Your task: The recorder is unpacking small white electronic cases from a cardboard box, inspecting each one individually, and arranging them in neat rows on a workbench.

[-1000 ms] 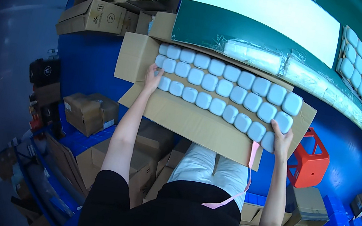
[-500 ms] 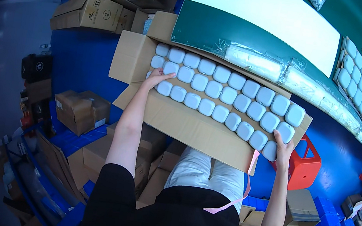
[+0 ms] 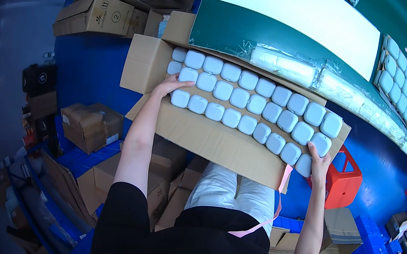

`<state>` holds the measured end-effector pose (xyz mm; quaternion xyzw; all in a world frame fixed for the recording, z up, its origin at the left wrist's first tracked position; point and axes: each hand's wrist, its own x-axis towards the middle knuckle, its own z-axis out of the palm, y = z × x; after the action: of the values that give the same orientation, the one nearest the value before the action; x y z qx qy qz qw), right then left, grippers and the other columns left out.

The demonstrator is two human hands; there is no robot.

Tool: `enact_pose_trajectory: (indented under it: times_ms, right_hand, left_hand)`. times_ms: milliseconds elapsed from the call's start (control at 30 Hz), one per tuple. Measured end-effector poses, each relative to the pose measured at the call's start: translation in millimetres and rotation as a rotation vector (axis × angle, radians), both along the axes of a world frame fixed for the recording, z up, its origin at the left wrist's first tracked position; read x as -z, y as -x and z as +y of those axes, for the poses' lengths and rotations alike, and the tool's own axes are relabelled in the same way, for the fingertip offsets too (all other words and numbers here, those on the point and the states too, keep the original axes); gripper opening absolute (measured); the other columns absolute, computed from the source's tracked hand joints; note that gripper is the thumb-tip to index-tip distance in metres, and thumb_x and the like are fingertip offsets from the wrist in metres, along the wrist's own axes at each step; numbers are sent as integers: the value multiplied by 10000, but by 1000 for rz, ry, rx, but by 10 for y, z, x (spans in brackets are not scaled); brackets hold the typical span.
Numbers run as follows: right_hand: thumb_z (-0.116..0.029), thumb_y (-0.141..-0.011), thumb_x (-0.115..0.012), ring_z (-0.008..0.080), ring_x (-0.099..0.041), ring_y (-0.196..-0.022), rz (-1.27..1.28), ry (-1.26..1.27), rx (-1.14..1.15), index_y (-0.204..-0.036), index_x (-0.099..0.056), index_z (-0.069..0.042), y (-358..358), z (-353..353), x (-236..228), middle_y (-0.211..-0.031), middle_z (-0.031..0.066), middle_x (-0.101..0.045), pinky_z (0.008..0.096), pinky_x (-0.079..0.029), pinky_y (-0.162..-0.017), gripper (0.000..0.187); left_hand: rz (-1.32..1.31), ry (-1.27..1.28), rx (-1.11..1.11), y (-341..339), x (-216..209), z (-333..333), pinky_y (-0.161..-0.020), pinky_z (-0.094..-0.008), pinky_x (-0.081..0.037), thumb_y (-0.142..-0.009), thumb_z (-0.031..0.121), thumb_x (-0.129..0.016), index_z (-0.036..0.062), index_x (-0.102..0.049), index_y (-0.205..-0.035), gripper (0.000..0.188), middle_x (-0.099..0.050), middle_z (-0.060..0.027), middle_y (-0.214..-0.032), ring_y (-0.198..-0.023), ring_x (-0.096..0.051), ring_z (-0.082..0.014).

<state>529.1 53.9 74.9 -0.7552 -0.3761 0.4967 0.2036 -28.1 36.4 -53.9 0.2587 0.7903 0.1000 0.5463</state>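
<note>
Several pale rounded-square cases [image 3: 239,99] stand in three rows on a brown cardboard sheet [image 3: 338,143], over an open carton [image 3: 213,135] with its flaps folded out. My left hand [image 3: 169,85] grips the left end, its thumb over a case in the middle row and its other fingers mostly hidden. At the right end my right hand [image 3: 320,165] holds on, thumb against a corner case and the remaining fingers at the outer edge. The sheet slopes down to the right in view. A pink strip [image 3: 285,178] hangs by the carton's front right corner.
Beyond the carton runs a green bench [image 3: 224,26] with a white sheet [image 3: 296,14] and a plastic-wrapped edge [image 3: 282,66]. Another tray of cases [image 3: 406,87] lies on it. A red stool [image 3: 344,186] stands right; cartons [image 3: 89,127] are stacked left.
The left end of the rows has shifted slightly left, with my left hand moving the same way. My right hand keeps nearly the same place and hold.
</note>
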Motion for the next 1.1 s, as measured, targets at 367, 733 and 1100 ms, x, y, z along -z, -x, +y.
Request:
enact_pose_trajectory:
  times_ms: [367, 733, 1100]
  right_hand:
    - [-425, -822, -756, 288, -674, -914, -59, 40, -5, -1182, -571, 64, -2, -90, 22, -1044, 191, -665, 388, -573, -796, 635]
    - [-447, -806, -764, 294, -670, -926, -56, 59, -4, -1203, -563, 60, 0, -143, 67, -1055, 190, -660, 398, -571, -801, 675]
    - [-448, -805, -764, 297, -667, -938, -56, 55, 5, -1205, -558, 61, -4, -149, 45, -1064, 193, -656, 411, -568, -812, 679]
  left_hand:
    - [-67, 74, 38, -31, -214, 56, -926, -325, -521, -664, 467, -855, -42, -566, -1269, 842, -636, -168, -1224, -1052, -646, -252]
    - [-76, 38, 27, 36, -153, -46, -920, -326, -519, -669, 481, -847, -41, -577, -1257, 831, -652, -162, -1189, -1057, -639, -246]
    - [-88, 65, -67, -90, -129, -81, -954, -339, -485, -706, 468, -828, -29, -539, -1304, 830, -630, -162, -1218, -1118, -604, -263]
